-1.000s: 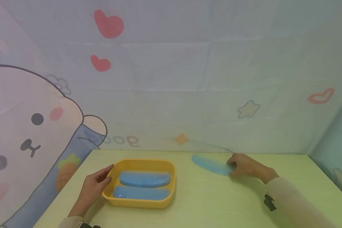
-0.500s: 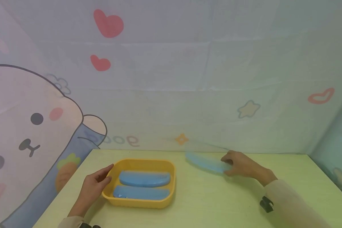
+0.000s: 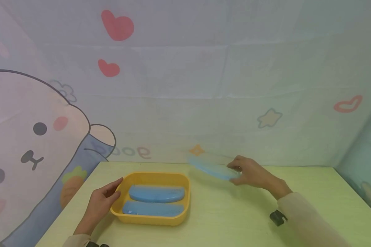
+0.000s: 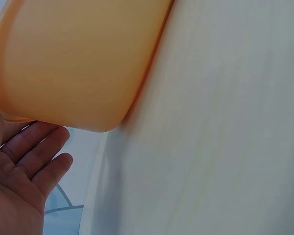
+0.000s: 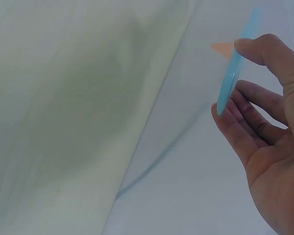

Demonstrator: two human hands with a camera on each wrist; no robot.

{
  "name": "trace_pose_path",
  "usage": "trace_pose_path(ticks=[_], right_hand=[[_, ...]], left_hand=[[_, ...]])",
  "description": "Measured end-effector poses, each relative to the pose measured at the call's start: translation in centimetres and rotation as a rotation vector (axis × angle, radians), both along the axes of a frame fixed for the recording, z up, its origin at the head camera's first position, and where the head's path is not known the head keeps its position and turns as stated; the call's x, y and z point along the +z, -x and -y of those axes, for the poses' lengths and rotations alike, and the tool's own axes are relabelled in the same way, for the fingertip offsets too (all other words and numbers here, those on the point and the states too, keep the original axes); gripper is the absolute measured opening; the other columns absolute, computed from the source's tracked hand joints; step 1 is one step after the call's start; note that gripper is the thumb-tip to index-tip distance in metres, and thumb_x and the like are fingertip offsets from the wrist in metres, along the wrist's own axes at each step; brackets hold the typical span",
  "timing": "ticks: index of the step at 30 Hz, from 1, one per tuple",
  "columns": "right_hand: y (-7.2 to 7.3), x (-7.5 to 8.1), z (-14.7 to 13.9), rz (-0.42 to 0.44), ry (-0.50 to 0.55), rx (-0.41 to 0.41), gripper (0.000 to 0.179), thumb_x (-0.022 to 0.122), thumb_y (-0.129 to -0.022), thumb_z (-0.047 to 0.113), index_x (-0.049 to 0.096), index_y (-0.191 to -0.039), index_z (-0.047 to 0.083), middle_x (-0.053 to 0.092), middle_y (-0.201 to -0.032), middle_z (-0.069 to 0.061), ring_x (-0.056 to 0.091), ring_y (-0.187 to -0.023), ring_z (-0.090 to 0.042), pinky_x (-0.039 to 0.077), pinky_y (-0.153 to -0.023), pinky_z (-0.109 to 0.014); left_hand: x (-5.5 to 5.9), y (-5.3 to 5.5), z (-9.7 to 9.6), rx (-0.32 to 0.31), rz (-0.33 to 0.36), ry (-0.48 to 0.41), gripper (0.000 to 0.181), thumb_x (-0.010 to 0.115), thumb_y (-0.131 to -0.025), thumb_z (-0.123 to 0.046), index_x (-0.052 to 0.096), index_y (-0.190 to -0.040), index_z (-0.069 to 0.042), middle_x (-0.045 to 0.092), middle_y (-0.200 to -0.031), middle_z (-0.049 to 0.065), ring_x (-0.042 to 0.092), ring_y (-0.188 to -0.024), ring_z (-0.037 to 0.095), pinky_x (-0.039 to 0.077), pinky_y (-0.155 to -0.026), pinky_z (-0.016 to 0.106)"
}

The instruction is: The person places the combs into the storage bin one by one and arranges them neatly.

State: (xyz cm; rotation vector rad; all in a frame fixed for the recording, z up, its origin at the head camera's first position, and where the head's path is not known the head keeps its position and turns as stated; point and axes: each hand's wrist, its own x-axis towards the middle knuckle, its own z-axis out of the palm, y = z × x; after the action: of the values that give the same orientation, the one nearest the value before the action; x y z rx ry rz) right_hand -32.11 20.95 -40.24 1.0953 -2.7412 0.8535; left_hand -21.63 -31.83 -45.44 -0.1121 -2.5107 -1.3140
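Observation:
In the head view, my right hand pinches one end of a light blue comb above the table, right of the yellow basket. The comb's far end is blurred. The right wrist view shows the same comb edge-on between thumb and fingertips. My left hand touches the basket's left rim, with thumb and index finger apart. In the left wrist view, other fingers lie loosely extended near the basket's outer wall. Two blue combs lie inside, one toward the back, one toward the front.
The pale yellow-green table extends in front and to the right. A printed cloth with hearts and a cartoon animal hangs behind the table's back edge. More cloth stands at the right side.
My right hand has moved left and slightly up with the comb, which is now higher above the table. The left hand, the basket and the two combs inside have stayed in place.

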Motion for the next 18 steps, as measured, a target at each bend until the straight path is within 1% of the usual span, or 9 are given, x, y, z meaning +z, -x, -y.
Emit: trace_pose_path(ticks=[2, 8, 14, 18], right_hand=[[-0.1, 0.4, 0.6, -0.011, 0.004, 0.010, 0.047, 0.086, -0.089, 0.019, 0.073, -0.129, -0.004, 0.064, -0.105, 0.000, 0.064, -0.098, -0.023, 0.058, -0.087, -0.043], [-0.5, 1.3, 2.7, -0.046, 0.023, 0.064, 0.046, 0.086, -0.089, 0.017, 0.073, -0.129, -0.003, 0.062, -0.101, 0.003, 0.059, -0.092, -0.017, 0.057, -0.082, -0.039], [-0.6, 1.9, 5.1, -0.063, 0.019, 0.114, 0.046, 0.086, -0.089, 0.017, 0.073, -0.130, -0.001, 0.062, -0.103, 0.003, 0.057, -0.091, -0.016, 0.056, -0.081, -0.037], [-0.7, 2.3, 6.8, -0.063, 0.023, 0.154, 0.047, 0.086, -0.088, 0.017, 0.073, -0.129, -0.003, 0.063, -0.104, 0.001, 0.058, -0.092, -0.016, 0.056, -0.082, -0.037]], left_hand=[[0.0, -0.1, 0.0, -0.001, 0.005, 0.000, 0.043, 0.067, -0.103, -0.001, 0.062, -0.147, 0.001, 0.062, -0.146, 0.019, 0.060, -0.127, 0.022, 0.054, -0.089, 0.014], [0.0, 0.0, 0.0, -0.004, 0.008, -0.003, 0.044, 0.067, -0.103, -0.002, 0.063, -0.147, 0.000, 0.062, -0.146, 0.018, 0.060, -0.125, 0.015, 0.054, -0.089, 0.014], [0.1, 0.0, 0.0, 0.001, -0.001, 0.014, 0.044, 0.069, -0.103, -0.002, 0.064, -0.146, 0.000, 0.063, -0.144, 0.019, 0.062, -0.123, 0.017, 0.055, -0.087, 0.014], [0.0, 0.0, 0.1, 0.004, -0.004, 0.013, 0.043, 0.069, -0.102, -0.002, 0.064, -0.146, 0.000, 0.063, -0.143, 0.020, 0.062, -0.119, 0.007, 0.055, -0.086, 0.014]])
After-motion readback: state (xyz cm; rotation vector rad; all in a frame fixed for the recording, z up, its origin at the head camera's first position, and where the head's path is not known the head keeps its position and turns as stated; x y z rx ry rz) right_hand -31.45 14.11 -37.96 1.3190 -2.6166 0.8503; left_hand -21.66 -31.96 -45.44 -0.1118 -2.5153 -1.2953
